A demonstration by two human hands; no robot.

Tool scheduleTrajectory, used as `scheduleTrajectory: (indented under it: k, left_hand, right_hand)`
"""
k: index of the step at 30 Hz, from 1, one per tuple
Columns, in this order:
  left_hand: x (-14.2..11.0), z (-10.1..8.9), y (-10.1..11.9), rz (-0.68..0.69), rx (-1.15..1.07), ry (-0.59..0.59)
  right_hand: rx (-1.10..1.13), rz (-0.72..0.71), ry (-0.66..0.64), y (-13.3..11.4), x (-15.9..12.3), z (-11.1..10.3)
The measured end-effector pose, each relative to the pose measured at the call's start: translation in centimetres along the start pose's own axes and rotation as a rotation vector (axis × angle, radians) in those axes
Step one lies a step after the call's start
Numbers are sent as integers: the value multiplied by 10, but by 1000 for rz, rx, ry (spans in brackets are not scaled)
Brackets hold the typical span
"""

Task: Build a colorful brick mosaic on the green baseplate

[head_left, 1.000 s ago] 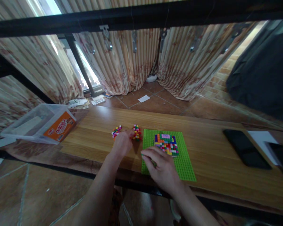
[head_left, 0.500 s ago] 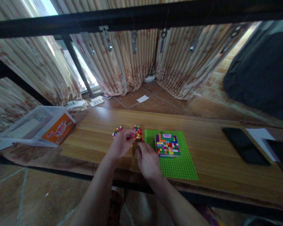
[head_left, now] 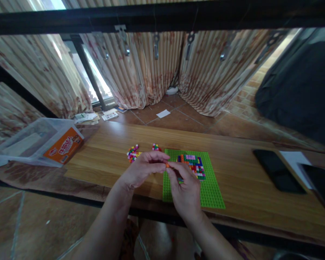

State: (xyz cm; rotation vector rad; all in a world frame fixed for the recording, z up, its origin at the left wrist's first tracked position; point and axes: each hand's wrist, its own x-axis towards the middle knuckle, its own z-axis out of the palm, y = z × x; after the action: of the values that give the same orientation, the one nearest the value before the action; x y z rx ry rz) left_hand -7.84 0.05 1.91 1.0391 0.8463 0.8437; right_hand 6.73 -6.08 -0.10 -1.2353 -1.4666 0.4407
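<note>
My left hand point(head_left: 146, 168) and my right hand point(head_left: 186, 184) meet over the left edge of a green baseplate point(head_left: 212, 193). Between their fingertips is a small orange brick point(head_left: 167, 165), pinched from both sides. Behind my right hand, a block built of many coloured bricks point(head_left: 199, 168) sits on the baseplate, its left part partly covered by the hand. Loose coloured bricks point(head_left: 132, 153) lie in a pile just beyond my left hand. A smaller group of bricks point(head_left: 156, 147) lies near the baseplate's upper left corner.
A clear plastic box point(head_left: 24, 159) with an orange label stands at the table's left end. To the right lie a black phone point(head_left: 278, 170), white paper point(head_left: 295, 162) and another dark device point(head_left: 318, 182). A dark metal bar point(head_left: 162, 20) with hanging hooks crosses above the table.
Both hands have moved right and come together, from the loose bricks to the baseplate's left edge. An orange brick now shows between their fingertips. The view has shifted slightly.
</note>
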Motion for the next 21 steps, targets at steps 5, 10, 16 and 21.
scheduleTrajectory:
  k: [5,10,16,21]
  left_hand:
    - [6,12,-4,10,-43,-17]
    - [19,20,-22,118,137,154]
    - [34,35,-39,198,310,309]
    - [40,49,-41,198,332,262]
  right_hand:
    - [-9,-13,10,7,12,-26]
    - [-200,24,41,29,27,-65]
    - [-347,-37,-58,52,29,-79]
    - [-394,-76,-82,59,26,-72]
